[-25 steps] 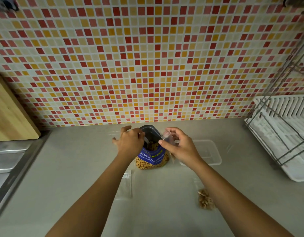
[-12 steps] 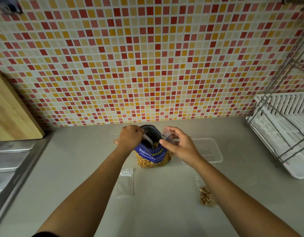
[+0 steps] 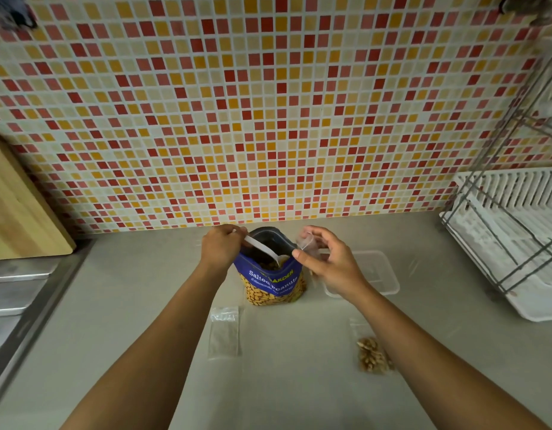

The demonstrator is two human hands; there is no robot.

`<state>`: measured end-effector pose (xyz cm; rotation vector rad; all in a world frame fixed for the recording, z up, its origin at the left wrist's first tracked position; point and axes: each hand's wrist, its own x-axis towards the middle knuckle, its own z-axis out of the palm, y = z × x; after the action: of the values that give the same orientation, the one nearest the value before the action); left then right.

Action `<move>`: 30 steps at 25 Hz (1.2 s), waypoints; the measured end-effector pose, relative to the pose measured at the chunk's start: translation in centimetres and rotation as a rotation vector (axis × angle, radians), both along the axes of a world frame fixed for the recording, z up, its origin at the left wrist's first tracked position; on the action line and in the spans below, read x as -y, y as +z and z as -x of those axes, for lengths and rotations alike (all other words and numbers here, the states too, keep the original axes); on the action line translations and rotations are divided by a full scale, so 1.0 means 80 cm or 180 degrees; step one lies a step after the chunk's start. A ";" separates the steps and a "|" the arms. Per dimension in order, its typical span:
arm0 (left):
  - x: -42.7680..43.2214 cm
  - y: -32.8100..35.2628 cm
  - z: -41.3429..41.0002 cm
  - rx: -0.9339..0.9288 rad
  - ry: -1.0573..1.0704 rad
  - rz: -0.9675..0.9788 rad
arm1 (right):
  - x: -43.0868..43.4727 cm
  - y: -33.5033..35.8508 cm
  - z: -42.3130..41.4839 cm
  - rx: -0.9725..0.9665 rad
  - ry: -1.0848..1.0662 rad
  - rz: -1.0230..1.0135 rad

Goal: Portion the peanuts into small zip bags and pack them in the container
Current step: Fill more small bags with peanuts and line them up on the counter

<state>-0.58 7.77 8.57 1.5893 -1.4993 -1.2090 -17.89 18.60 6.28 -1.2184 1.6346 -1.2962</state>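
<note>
While my left hand [image 3: 222, 246] grips the handle of a white plastic spoon [image 3: 264, 249], the bowl of that spoon dips into the open mouth of the blue peanut bag [image 3: 270, 274], which stands upright on the grey worktop [image 3: 299, 383] near the tiled wall [image 3: 268, 103]. My left fingers are curled tight around the handle's end, at the bag's left rim. The bag's label reads "Salted Peanuts", and nuts show through its lower front.

My right hand [image 3: 333, 265] hangs just to the right of the bag's mouth, thumb and forefinger pinched on a small clear zip bag [image 3: 305, 243] held above the worktop; the other fingers arch loosely behind it. I cannot tell whether that little bag's mouth is open.

Behind my right hand, partly hidden by it, a clear plastic container [image 3: 380, 271] sits on the worktop, and from here it looks bare inside. Nearer to me, a flat empty zip bag [image 3: 224, 332] lies below the peanut bag and just beside my left forearm. On the other side, a filled zip bag of peanuts [image 3: 372, 355] lies on the worktop touching the edge of my right forearm, well apart from the container.

A wooden cutting board [image 3: 20, 212] leans at the far left above a steel sink [image 3: 17, 293], and a white dish rack [image 3: 516, 237] with a wire frame stands at the right edge.
</note>
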 end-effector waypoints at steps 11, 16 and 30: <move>0.007 0.016 -0.026 -0.0681 0.0447 -0.0498 | 0.005 0.028 -0.004 -0.0146 -0.0153 0.0096; 0.013 0.021 -0.048 -0.0736 0.0597 -0.0499 | 0.007 0.023 -0.014 -0.0805 -0.0070 -0.0088; 0.014 0.103 -0.028 -0.0213 0.0090 0.0453 | 0.029 0.026 -0.044 -0.1643 -0.0026 0.0115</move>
<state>1.63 6.65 16.83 1.4578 -1.4813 -1.1035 -14.34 16.32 8.36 -1.6684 1.9735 -1.0710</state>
